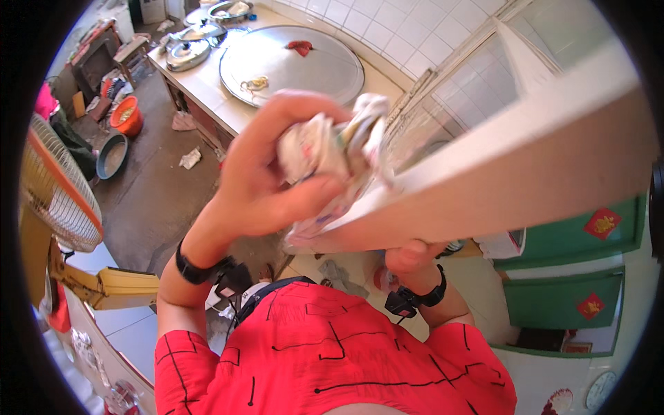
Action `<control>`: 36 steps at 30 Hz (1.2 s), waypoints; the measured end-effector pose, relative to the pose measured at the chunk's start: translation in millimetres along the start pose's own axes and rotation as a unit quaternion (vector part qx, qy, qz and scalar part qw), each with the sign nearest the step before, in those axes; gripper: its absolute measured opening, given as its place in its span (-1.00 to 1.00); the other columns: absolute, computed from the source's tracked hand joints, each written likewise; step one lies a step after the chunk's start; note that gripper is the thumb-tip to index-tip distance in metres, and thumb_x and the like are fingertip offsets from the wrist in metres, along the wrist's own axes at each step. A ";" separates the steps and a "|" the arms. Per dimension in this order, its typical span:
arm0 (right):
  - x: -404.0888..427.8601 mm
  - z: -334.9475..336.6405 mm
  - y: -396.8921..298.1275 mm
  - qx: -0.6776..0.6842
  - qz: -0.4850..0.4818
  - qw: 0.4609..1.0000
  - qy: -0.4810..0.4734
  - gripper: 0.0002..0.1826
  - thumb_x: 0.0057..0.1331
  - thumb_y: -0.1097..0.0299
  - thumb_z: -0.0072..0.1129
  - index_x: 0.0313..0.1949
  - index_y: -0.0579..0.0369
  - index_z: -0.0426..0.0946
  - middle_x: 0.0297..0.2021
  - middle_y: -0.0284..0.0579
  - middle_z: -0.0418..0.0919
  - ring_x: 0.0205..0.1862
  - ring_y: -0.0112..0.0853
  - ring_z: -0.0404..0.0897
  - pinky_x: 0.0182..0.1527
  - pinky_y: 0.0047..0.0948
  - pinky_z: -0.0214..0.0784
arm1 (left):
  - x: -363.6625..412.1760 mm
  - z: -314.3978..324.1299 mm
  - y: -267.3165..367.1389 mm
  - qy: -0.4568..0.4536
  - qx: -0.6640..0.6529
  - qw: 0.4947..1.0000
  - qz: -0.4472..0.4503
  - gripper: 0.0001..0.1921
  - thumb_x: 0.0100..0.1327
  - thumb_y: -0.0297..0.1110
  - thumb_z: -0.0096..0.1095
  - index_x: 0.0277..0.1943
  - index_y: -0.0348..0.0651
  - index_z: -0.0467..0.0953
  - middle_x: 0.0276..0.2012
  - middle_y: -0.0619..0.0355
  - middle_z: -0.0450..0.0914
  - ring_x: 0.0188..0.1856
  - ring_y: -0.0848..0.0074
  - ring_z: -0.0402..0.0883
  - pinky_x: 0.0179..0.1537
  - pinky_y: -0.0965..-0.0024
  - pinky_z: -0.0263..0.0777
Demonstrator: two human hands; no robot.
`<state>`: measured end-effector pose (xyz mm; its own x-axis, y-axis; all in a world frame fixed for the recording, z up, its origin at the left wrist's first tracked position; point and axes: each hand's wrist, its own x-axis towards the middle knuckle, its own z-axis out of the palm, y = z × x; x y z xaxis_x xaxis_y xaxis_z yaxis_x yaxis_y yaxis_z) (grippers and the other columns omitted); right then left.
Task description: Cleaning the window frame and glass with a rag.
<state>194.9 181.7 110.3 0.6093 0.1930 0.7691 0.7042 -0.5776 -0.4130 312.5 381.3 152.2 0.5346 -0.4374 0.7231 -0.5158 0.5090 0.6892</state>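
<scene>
My left hand (249, 192) holds a crumpled, pale patterned cloth (321, 150), fingers and thumb curled round it. The cloth's loose end hangs against the near end of a white-painted frame (467, 202), which looks like a door or window leaf with glass panes. Lower down, my right hand (412, 256) grips the underside edge of this frame; most of its fingers are hidden behind it. Both wrists carry black straps with small devices. Some blur softens the cloth and left hand.
A counter (238, 116) bears a large round metal lid (295, 62) and lidded pans (188, 53). Left stand an electric fan (62, 187), an orange bucket (126, 115) and a basin (111, 156), beside a partly visible person (72, 135). Green frames (563, 298) hang right.
</scene>
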 end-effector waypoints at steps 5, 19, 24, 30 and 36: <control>-5.9 -7.6 -2.7 0.067 -0.013 0.982 0.173 -0.29 0.07 -0.12 0.32 -0.02 0.23 0.34 -0.06 0.00 0.40 -0.08 -0.24 0.43 -0.17 -0.25 0.34 | -35.7 19.0 38.6 0.002 -0.026 0.997 0.071 -0.34 -0.18 -0.38 0.61 -0.13 -0.26 0.19 -0.18 -0.18 0.49 -0.19 0.29 0.55 -0.17 0.30 0.45; -66.1 -38.2 19.4 0.254 0.064 0.963 0.068 -0.45 0.04 0.54 0.23 0.05 0.16 0.29 -0.13 0.03 0.38 -0.15 -0.13 0.44 -0.03 -0.24 0.32 | -60.7 140.8 53.8 -0.077 0.541 0.837 0.010 -0.78 0.12 -0.45 0.25 -0.17 -0.29 0.49 -0.17 -0.04 0.56 -0.34 0.30 0.55 -0.27 0.39 0.45; -31.0 -36.6 51.0 0.395 0.130 0.880 0.229 -0.54 0.13 0.60 0.13 0.04 0.22 0.28 -0.08 -0.12 0.38 -0.09 -0.44 0.41 -0.04 -0.45 0.32 | 8.4 152.6 72.0 0.356 0.523 0.761 0.147 -0.44 0.20 -0.36 0.28 0.19 -0.31 0.20 0.04 0.02 0.39 -0.08 0.45 0.49 -0.18 0.48 0.38; 90.3 -68.9 39.2 0.040 -0.151 0.949 0.274 -0.50 0.05 0.48 0.21 0.04 0.12 0.38 -0.02 0.01 0.39 0.00 -0.12 0.35 0.06 -0.22 0.21 | 52.5 135.8 51.2 0.306 0.376 0.871 0.079 -0.55 0.32 -0.12 0.09 0.09 -0.31 0.32 -0.08 0.07 0.46 -0.09 0.59 0.46 -0.08 0.50 0.34; 92.2 -25.2 46.8 0.025 -0.205 0.928 0.309 -0.57 0.04 0.42 0.24 -0.04 0.02 0.44 -0.10 -0.02 0.40 -0.10 -0.08 0.36 -0.09 -0.19 0.24 | 57.4 139.6 42.2 0.304 0.339 0.883 0.115 -0.54 0.26 -0.21 0.23 0.04 -0.39 0.30 -0.20 0.08 0.49 -0.23 0.60 0.49 -0.23 0.56 0.40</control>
<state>274.8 152.4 174.1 -0.0279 -0.1128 0.9932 0.8556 -0.5164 -0.0346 227.9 274.2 229.2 0.5183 0.2029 0.8308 -0.8291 -0.1190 0.5463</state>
